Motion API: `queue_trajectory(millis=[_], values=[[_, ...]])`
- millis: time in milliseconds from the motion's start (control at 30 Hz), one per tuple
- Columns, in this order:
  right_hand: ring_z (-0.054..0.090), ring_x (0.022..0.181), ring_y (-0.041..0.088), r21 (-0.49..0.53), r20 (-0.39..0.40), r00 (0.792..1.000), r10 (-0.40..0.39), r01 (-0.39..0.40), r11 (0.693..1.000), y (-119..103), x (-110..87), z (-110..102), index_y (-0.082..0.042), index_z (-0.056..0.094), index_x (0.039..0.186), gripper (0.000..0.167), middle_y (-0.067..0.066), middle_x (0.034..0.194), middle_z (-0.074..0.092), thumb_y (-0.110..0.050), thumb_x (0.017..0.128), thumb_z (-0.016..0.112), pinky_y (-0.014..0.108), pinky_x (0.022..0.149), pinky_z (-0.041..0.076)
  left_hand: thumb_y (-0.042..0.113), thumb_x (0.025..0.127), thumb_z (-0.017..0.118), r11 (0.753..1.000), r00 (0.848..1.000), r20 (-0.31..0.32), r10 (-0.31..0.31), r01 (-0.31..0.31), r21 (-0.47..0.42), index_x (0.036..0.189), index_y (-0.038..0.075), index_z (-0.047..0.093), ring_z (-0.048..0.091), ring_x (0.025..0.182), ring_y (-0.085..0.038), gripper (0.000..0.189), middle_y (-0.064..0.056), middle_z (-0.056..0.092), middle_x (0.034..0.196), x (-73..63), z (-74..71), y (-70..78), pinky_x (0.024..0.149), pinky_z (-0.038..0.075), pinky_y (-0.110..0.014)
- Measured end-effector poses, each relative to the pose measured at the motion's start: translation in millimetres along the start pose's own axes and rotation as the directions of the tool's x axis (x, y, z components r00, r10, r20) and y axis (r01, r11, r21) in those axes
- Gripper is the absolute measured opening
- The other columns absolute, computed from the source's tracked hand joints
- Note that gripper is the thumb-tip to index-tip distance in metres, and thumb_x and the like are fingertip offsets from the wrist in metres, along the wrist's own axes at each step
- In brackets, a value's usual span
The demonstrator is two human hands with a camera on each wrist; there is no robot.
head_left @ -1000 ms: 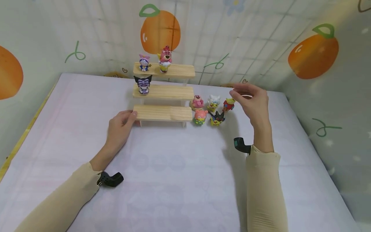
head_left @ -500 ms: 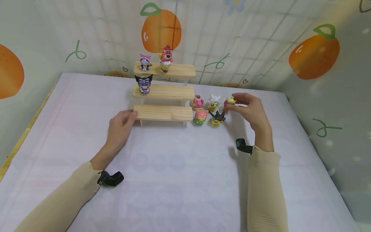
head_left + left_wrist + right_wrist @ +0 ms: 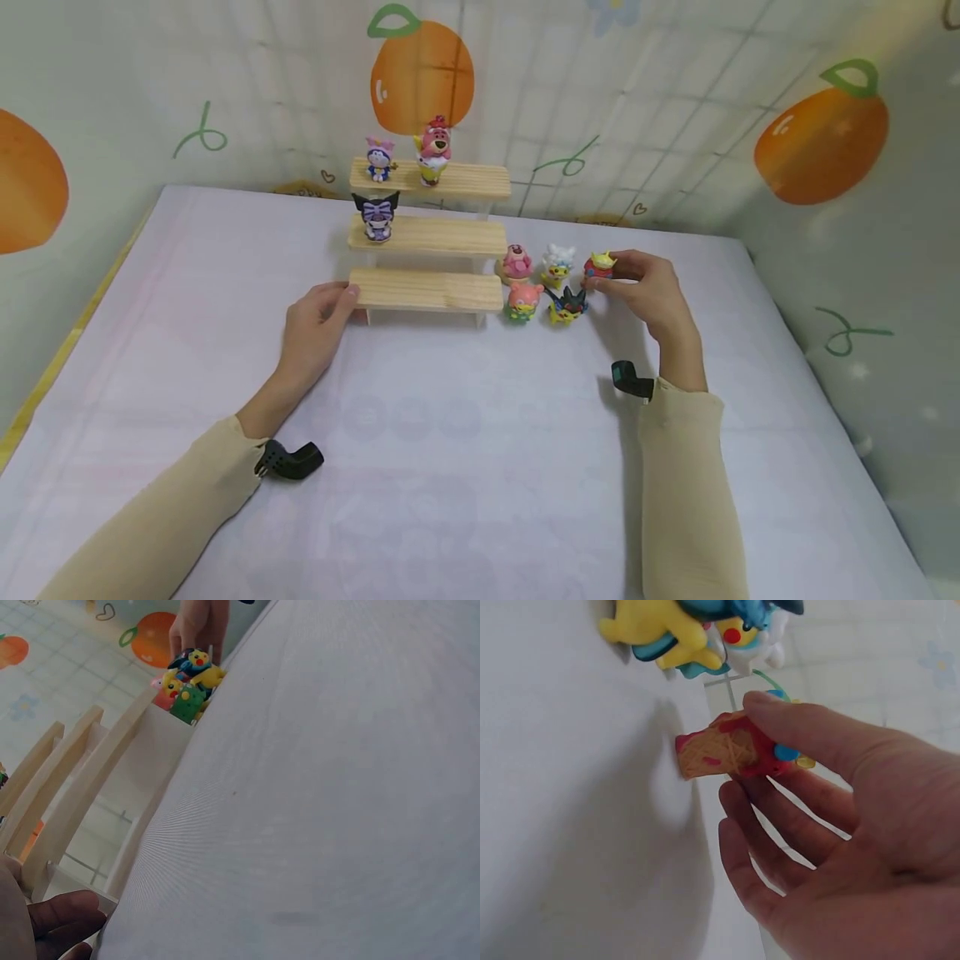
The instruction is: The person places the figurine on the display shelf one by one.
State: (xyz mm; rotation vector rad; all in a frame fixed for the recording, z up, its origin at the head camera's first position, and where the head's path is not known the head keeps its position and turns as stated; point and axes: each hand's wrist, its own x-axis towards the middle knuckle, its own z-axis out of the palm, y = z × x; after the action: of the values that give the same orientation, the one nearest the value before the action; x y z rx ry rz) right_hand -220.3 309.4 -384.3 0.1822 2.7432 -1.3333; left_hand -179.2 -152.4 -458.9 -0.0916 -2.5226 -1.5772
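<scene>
A three-step wooden display stand (image 3: 427,290) stands toward the back of the table. My left hand (image 3: 315,332) grips the left end of its lowest step, the thumb at the board's edge. With thumb and fingers, my right hand (image 3: 654,293) pinches a small red figurine with a yellow top (image 3: 600,265). In the right wrist view, this figurine's waffle-patterned cone base (image 3: 712,752) shows close over the white cloth. To its left stand a black-hooded yellow figurine (image 3: 567,307), a white-hooded one (image 3: 558,265), a pink bear (image 3: 517,263) and a pink-and-green one (image 3: 523,302).
On the stand's top step are a purple-hatted figurine (image 3: 379,160) and a tall pink bear (image 3: 434,152). A black-eared figurine (image 3: 377,217) sits at the left of the middle step. Behind the table hangs a curtain (image 3: 300,83) printed with oranges.
My right hand has come down onto the red figurine, taken hold of it and tipped or shifted it slightly. My left hand stays at the stand.
</scene>
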Motion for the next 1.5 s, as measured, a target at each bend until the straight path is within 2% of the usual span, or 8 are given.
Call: queue_trajectory(millis=[267, 367, 500, 667, 867, 1033, 1267, 1500], values=[[0.062, 0.130, 0.030, -0.078, -0.093, 0.995, -0.040, 0.033, 0.996, 5, -0.7, 1, -0.005, 0.060, 0.145, 0.064, 0.020, 0.135, 0.070, -0.033, 0.092, 0.083, 0.037, 0.102, 0.045, 0.042, 0.108, 0.056, 1.000, 1.000, -0.009, 0.010, -0.010, 0.006, 0.089, 0.003, 0.079, 0.059, 0.137, -0.036, 0.049, -0.019, 0.069, 0.137, -0.6, 1.6, 0.5, 0.117, 0.041, -0.054], [0.070, 0.112, 0.015, -0.106, -0.173, 0.981, -0.091, 0.074, 0.992, 4, -1.6, -2, -0.006, 0.067, 0.138, 0.060, 0.014, 0.123, 0.077, -0.034, 0.089, 0.086, 0.025, 0.091, 0.047, 0.041, 0.108, 0.056, 1.000, 1.000, -0.007, 0.011, -0.011, 0.000, 0.089, 0.002, 0.079, 0.059, 0.137, -0.036, 0.049, -0.019, 0.069, 0.137, -0.7, 1.8, 0.7, 0.118, 0.041, -0.054], [0.068, 0.090, -0.003, -0.059, -0.265, 0.955, -0.133, 0.122, 0.991, -5, -4.1, -7, -0.008, 0.073, 0.130, 0.053, -0.004, 0.104, 0.079, -0.032, 0.086, 0.089, 0.014, 0.079, 0.051, 0.040, 0.108, 0.056, 1.000, 1.000, -0.005, 0.011, -0.011, -0.002, 0.090, 0.001, 0.079, 0.059, 0.137, -0.037, 0.048, -0.020, 0.069, 0.137, -0.7, 0.5, 2.0, 0.119, 0.040, -0.054], [0.071, 0.092, -0.001, 0.007, -0.315, 0.937, -0.153, 0.164, 0.986, -23, -9.9, -12, -0.008, 0.074, 0.130, 0.052, -0.011, 0.100, 0.076, -0.031, 0.085, 0.089, 0.012, 0.079, 0.053, 0.040, 0.109, 0.055, 1.000, 1.000, -0.005, 0.014, -0.014, 0.006, 0.093, 0.000, 0.079, 0.058, 0.138, -0.038, 0.049, -0.021, 0.068, 0.138, -0.1, -1.5, 2.3, 0.118, 0.040, -0.055], [0.074, 0.088, 0.002, 0.116, -0.279, 0.948, -0.154, 0.192, 0.974, -43, -17.3, -12, 0.000, 0.070, 0.133, 0.056, -0.005, 0.105, 0.077, -0.025, 0.086, 0.089, 0.019, 0.074, 0.061, 0.042, 0.109, 0.055, 1.000, 1.000, 0.000, 0.013, -0.013, -0.002, 0.103, -0.001, 0.079, 0.058, 0.138, -0.037, 0.049, -0.021, 0.067, 0.139, 0.2, 0.6, 1.6, 0.119, 0.039, -0.055], [0.077, 0.084, 0.003, 0.188, -0.265, 0.949, -0.173, 0.226, 0.956, -59, -21.0, -4, 0.002, 0.069, 0.131, 0.055, -0.002, 0.102, 0.077, -0.020, 0.085, 0.089, 0.025, 0.071, 0.063, 0.040, 0.109, 0.056, 1.000, 1.000, -0.006, 0.018, -0.018, -0.003, 0.092, 0.002, 0.079, 0.059, 0.137, -0.036, 0.048, -0.020, 0.069, 0.137, -0.3, 1.2, 1.7, 0.118, 0.040, -0.055], [0.078, 0.091, 0.006, 0.001, -0.240, 0.937, -0.254, 0.262, 0.965, -82, -22.3, 19, -0.004, 0.073, 0.129, 0.054, 0.016, 0.116, 0.079, -0.037, 0.088, 0.086, 0.019, 0.075, 0.061, 0.039, 0.109, 0.055, 1.000, 1.000, -0.008, 0.011, -0.011, -0.001, 0.086, 0.001, 0.078, 0.059, 0.137, -0.037, 0.049, -0.020, 0.069, 0.136, -0.3, 2.1, 2.9, 0.118, 0.040, -0.056], [0.078, 0.106, 0.021, -0.100, -0.231, 0.921, -0.314, 0.299, 0.949, -99, -26.0, 37, -0.010, 0.075, 0.129, 0.053, 0.011, 0.113, 0.080, -0.045, 0.090, 0.083, 0.020, 0.086, 0.059, 0.039, 0.109, 0.056, 1.000, 1.000, -0.015, 0.022, -0.022, 0.003, 0.087, 0.002, 0.078, 0.060, 0.136, -0.036, 0.048, -0.019, 0.070, 0.135, 0.3, 2.0, 2.1, 0.117, 0.041, -0.055]])
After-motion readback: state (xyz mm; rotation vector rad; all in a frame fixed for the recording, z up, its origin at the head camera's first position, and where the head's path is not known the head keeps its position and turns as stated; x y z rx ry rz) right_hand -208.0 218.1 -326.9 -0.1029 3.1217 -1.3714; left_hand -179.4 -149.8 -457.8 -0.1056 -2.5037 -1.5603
